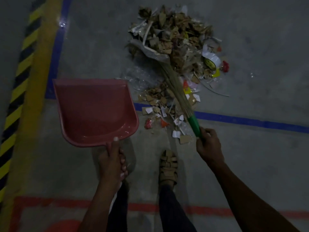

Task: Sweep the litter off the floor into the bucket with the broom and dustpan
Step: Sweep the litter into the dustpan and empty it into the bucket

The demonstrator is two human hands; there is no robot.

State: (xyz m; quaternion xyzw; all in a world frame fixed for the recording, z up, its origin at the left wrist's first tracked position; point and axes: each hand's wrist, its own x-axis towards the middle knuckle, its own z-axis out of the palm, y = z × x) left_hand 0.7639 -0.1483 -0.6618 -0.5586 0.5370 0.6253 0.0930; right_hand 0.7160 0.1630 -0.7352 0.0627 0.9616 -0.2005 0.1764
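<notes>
Left hand (113, 158) grip curled round the pink dustpan (95, 111) handle; pan ahead of it, left of the litter (177, 52). Right hand (209, 144) grip wrapped on the broom (177, 91)'s green handle; bristles reach forward into the heap on the floor (259, 156).

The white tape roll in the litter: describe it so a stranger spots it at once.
Start at the big litter pile beyond the blue floor line. Go to the pile's right edge, just left of a small red scrap. The tape roll is the only round white ring, with a yellow-and-black face.
</notes>
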